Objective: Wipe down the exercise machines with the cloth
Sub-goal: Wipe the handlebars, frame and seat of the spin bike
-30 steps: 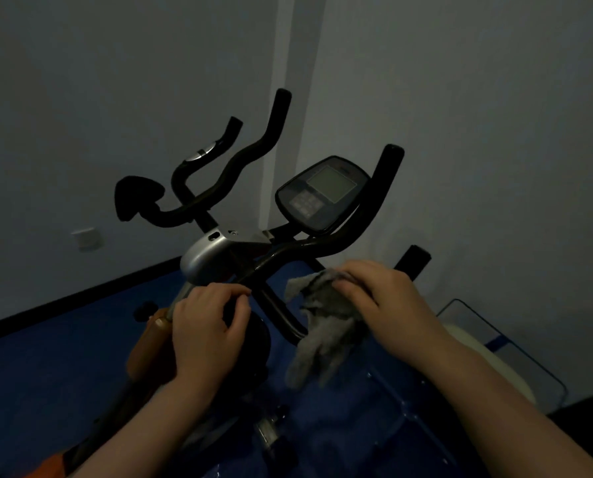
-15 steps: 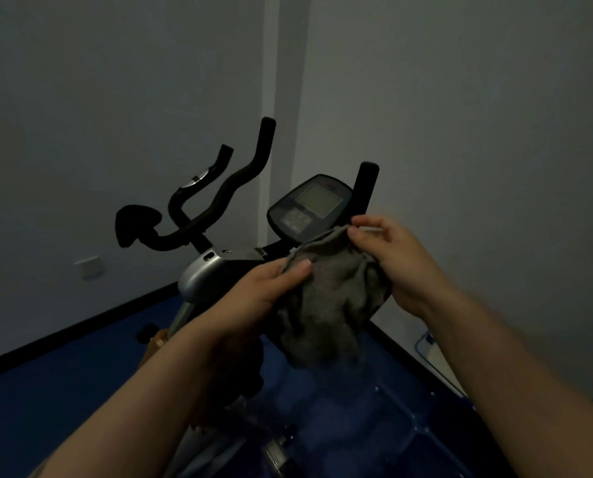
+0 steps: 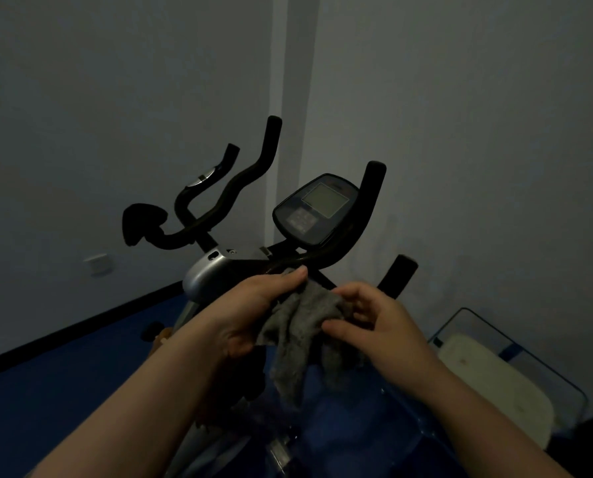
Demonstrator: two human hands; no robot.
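A grey cloth point(image 3: 302, 326) hangs bunched between both hands in front of a black exercise bike. My left hand point(image 3: 253, 305) pinches its upper left part, the thumb stretched toward the black handlebar point(image 3: 326, 257). My right hand point(image 3: 381, 322) grips the cloth's right side with curled fingers. Behind the hands stand the bike's display console point(image 3: 317, 208) and its silver housing point(image 3: 205, 274). The cloth's lower end dangles over the bike frame, which the arms partly hide.
A second set of black curved handlebars point(image 3: 226, 198) rises at the left. A clear-walled box with a white pad point(image 3: 495, 374) lies on the blue floor at the right. Grey walls meet in a corner behind the bike; a wall socket point(image 3: 96, 263) sits low left.
My left hand left the bike frame and took hold of the cloth. Both hands raised the cloth to console height, then brought it down to just below the handlebar.
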